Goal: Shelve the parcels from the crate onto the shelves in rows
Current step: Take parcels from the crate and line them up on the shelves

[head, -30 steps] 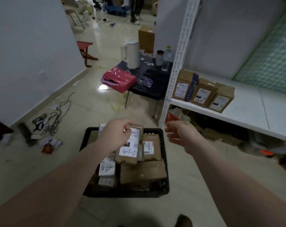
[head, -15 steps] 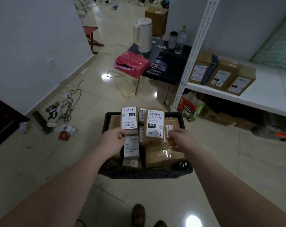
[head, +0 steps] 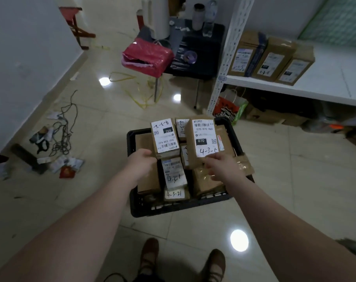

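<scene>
A black crate (head: 181,206) on the floor holds several brown parcels with white labels. My left hand (head: 141,162) grips the near end of a parcel labelled 032 (head: 165,138), raised above the crate. My right hand (head: 222,165) grips the near end of a taller parcel labelled 070 (head: 203,139), also lifted. More parcels (head: 174,178) lie flat beneath them. On the white shelf (head: 323,84) at the right, three brown parcels (head: 270,60) stand in a row beside the white upright post (head: 227,58).
A black side table (head: 195,51) behind the crate carries a red package (head: 147,59), a white kettle and bottles. Cables and paper scraps (head: 57,143) litter the floor at left. Bags and boxes (head: 230,110) sit under the shelf. My shoes (head: 181,261) are near the crate.
Both hands went into the crate and each has lifted a parcel. The view has tilted down and closer to the crate.
</scene>
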A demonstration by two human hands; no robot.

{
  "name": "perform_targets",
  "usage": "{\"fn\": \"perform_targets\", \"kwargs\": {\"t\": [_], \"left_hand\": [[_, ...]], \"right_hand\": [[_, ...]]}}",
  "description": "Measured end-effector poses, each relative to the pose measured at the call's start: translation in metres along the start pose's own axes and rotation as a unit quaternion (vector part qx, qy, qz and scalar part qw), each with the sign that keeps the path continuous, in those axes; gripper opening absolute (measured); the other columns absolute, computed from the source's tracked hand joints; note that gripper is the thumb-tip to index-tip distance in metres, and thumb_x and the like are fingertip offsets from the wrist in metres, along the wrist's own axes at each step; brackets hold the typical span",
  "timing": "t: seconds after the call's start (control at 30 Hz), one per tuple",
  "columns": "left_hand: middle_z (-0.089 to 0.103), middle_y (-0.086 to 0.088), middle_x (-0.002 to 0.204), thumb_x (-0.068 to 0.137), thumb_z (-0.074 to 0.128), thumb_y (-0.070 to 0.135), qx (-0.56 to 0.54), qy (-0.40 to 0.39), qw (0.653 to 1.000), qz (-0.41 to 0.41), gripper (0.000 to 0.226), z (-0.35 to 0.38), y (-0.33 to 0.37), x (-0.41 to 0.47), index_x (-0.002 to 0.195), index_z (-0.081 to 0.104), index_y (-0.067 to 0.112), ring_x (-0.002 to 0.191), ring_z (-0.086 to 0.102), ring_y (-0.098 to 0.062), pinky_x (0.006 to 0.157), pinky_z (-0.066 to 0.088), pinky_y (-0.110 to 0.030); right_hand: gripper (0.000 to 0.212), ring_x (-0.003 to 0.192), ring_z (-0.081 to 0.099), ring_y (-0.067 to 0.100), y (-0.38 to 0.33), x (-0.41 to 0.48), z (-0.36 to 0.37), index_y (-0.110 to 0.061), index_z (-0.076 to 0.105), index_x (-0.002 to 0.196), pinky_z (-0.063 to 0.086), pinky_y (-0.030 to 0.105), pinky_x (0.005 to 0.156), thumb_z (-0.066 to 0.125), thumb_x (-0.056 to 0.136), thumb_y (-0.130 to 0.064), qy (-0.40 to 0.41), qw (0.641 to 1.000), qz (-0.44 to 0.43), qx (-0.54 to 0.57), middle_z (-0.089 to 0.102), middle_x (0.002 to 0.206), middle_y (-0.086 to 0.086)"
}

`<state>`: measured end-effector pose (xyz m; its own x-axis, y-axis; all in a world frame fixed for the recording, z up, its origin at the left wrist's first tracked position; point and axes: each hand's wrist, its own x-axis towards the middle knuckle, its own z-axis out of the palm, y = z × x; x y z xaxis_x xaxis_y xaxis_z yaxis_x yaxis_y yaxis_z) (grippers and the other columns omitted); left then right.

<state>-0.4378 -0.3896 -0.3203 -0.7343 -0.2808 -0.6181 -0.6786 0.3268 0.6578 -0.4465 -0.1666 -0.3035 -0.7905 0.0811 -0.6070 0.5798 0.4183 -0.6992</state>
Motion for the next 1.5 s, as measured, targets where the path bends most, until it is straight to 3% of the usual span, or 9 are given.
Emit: {"fn": "perform_targets", "kwargs": {"t": [0.1,0.4,0.5,0.67,0.8,1.1,1.23,1.4,1.5], "left_hand": [[0.057,-0.004,0.116,0.093,0.057,0.019,0.001,-0.05,0.999,-0.012,0.045,-0.012,-0.004,0.031,0.137,0.045,0.017,0.094,0.06,-0.019,0.074,0.049,-0.031],[0.047,-0.008,0.139,0.094,0.057,0.028,-0.039,-0.107,0.992,-0.058,0.055,-0.024,-0.016,0.101,0.144,0.037,0.016,0.121,0.049,-0.024,0.088,0.048,-0.037],[0.044,-0.007,0.143,0.094,0.056,0.032,-0.051,-0.125,0.988,-0.069,0.058,-0.01,-0.015,0.116,0.146,0.034,0.014,0.123,0.046,-0.021,0.085,0.043,-0.034],[0.05,0.01,0.08,0.097,0.052,0.027,-0.112,-0.161,0.974,-0.111,0.018,0.012,-0.009,0.121,0.113,0.047,0.02,0.067,0.044,-0.002,0.048,0.035,-0.021],[0.064,0.002,0.102,0.089,0.062,0.043,-0.155,-0.183,0.962,-0.131,0.044,0.01,-0.02,0.128,0.127,0.049,0.024,0.093,0.06,-0.017,0.075,0.044,-0.031],[0.071,-0.004,0.105,0.08,0.07,0.022,-0.295,-0.153,0.94,-0.075,0.055,-0.04,-0.021,0.109,0.129,0.046,0.029,0.091,0.067,-0.023,0.079,0.054,-0.042],[0.062,0.005,0.106,0.08,0.068,0.003,-0.192,-0.13,0.973,0.012,0.061,-0.072,0.008,0.097,0.125,0.045,0.036,0.083,0.064,-0.017,0.071,0.052,-0.035],[0.056,-0.008,0.117,0.07,0.079,0.01,-0.026,-0.206,0.972,0.106,0.09,-0.099,0.046,0.072,0.138,0.032,0.046,0.092,0.067,-0.025,0.078,0.055,-0.038],[0.064,-0.007,0.115,0.068,0.081,0.02,0.001,-0.227,0.967,0.115,0.088,-0.098,0.061,0.06,0.14,0.035,0.041,0.091,0.069,-0.019,0.075,0.051,-0.031]], "right_hand": [[0.004,0.072,0.057,0.02,-0.011,0.008,0.032,-0.017,0.065,0.087,0.049,0.031,0.061,0.061,0.089,-0.017,0.012,0.999,0.014,0.039,0.065,0.088,0.007],[0.049,0.098,0.067,0.025,-0.046,0.051,0.104,-0.016,0.044,0.142,0.058,0.045,0.085,0.053,0.095,-0.021,-0.014,0.998,-0.002,-0.066,0.062,0.117,0.002],[0.04,0.102,0.064,0.024,-0.047,0.069,0.113,-0.016,0.047,0.136,0.057,0.037,0.082,0.051,0.096,-0.016,-0.021,0.994,-0.022,-0.106,0.063,0.122,0.005],[0.042,0.106,0.061,0.022,-0.041,0.084,0.124,-0.015,0.045,0.135,0.053,0.035,0.084,0.053,0.094,-0.013,-0.025,0.997,0.002,-0.072,0.061,0.121,0.002],[0.057,0.108,0.057,0.019,-0.039,0.078,0.123,-0.015,0.035,0.147,0.05,0.039,0.095,0.058,0.095,-0.022,-0.029,0.999,-0.004,-0.032,0.053,0.107,-0.007],[0.03,0.093,0.062,0.015,-0.049,0.057,0.114,-0.023,0.059,0.121,0.055,0.034,0.083,0.06,0.093,-0.033,-0.016,0.999,-0.042,0.016,0.065,0.103,-0.002],[0.067,0.116,0.052,0.013,-0.067,0.041,0.096,-0.027,0.041,0.144,0.049,0.031,0.095,0.071,0.084,-0.025,0.132,0.951,-0.22,-0.172,0.049,0.133,-0.002],[0.129,0.148,0.004,0.026,-0.093,0.018,0.086,-0.039,-0.003,0.154,0.016,0.048,0.121,0.086,0.061,-0.047,0.002,0.854,-0.292,-0.432,-0.001,0.162,0.0],[0.143,0.149,0.003,0.028,-0.093,0.0,0.09,-0.038,-0.015,0.152,0.015,0.055,0.119,0.088,0.053,-0.054,-0.032,0.856,-0.276,-0.437,-0.007,0.162,-0.002]]}}
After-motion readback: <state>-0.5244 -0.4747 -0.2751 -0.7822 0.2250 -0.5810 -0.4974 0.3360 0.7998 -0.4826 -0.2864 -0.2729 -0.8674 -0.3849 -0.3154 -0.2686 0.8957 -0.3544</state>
